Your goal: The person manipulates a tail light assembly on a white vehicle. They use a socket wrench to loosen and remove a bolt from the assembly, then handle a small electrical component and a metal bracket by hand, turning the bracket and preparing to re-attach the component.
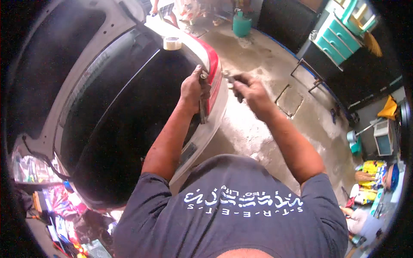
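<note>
In front of me is the open rear of a car, with a red tail light (pixel 212 53) along its right corner. My left hand (pixel 190 92) is closed at the inner side of that light, thumb up, around a narrow metal bar-like piece (pixel 203 112); its exact kind does not show. To the right, just outside the light, my right hand (pixel 254 94) is closed on a small dark hand tool with a bright metal tip (pixel 226 75). The tip points toward the light, and I cannot tell whether they touch. A roll of tape (pixel 172 43) rests on the car's edge beyond my left hand.
The raised trunk lid (pixel 56 56) fills the left. A green gas cylinder (pixel 242 23) stands on the concrete floor (pixel 262 56) ahead. A teal drawer unit (pixel 337 39) is at far right. Another person's legs (pixel 171 15) show at the top. Assorted clutter lies at lower left.
</note>
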A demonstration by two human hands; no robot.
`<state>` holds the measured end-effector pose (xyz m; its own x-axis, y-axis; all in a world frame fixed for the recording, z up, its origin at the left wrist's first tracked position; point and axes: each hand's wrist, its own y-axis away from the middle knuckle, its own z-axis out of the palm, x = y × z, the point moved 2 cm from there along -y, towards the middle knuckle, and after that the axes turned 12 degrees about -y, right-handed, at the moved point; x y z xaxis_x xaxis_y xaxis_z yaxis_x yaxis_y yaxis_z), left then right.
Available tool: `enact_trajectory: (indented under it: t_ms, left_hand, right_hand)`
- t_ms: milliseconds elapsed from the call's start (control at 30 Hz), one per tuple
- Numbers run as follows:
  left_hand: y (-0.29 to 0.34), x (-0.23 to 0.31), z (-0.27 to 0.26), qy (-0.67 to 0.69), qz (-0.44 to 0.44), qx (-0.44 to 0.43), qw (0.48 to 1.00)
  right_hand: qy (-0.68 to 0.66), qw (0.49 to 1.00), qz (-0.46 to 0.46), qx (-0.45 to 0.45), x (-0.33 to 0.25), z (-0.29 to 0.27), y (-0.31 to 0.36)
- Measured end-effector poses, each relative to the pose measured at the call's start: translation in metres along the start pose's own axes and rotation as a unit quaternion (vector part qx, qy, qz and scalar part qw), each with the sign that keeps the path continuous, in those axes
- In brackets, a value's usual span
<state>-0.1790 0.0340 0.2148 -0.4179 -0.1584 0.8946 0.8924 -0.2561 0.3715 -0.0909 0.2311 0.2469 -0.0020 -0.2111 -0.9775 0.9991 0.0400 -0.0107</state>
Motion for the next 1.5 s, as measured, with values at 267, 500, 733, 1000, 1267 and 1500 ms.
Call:
enact_trajectory:
  t_ms: [267, 500, 733, 1000, 1267, 1500]
  left_hand:
    - [0.057, -0.003, 0.005, 0.065, -0.011, -0.148, 0.987]
    - [0.075, -0.005, 0.011, -0.015, 0.063, -0.059, 0.996]
    - [0.082, -0.005, -0.028, 0.03, 0.067, -0.06, 0.995]
    - [0.097, -0.024, -0.027, 0.091, 0.01, -0.101, 0.991]
    - [0.112, -0.039, -0.018, 0.144, -0.053, -0.139, 0.978]
    - [0.127, -0.044, -0.014, 0.198, -0.077, -0.235, 0.948]
  right_hand:
    - [0.128, 0.983, -0.074, -0.111, -0.033, 0.03, -0.008]
    - [0.164, 0.979, -0.096, -0.075, -0.006, 0.042, 0.006]
    - [0.043, 0.998, -0.039, -0.001, 0.002, 0.02, 0.021]
    - [-0.077, 0.996, 0.045, -0.011, -0.015, 0.045, 0.038]
    - [-0.169, 0.981, 0.096, -0.029, 0.002, 0.042, 0.055]
    - [0.115, 0.99, -0.06, -0.056, -0.013, 0.051, 0.066]
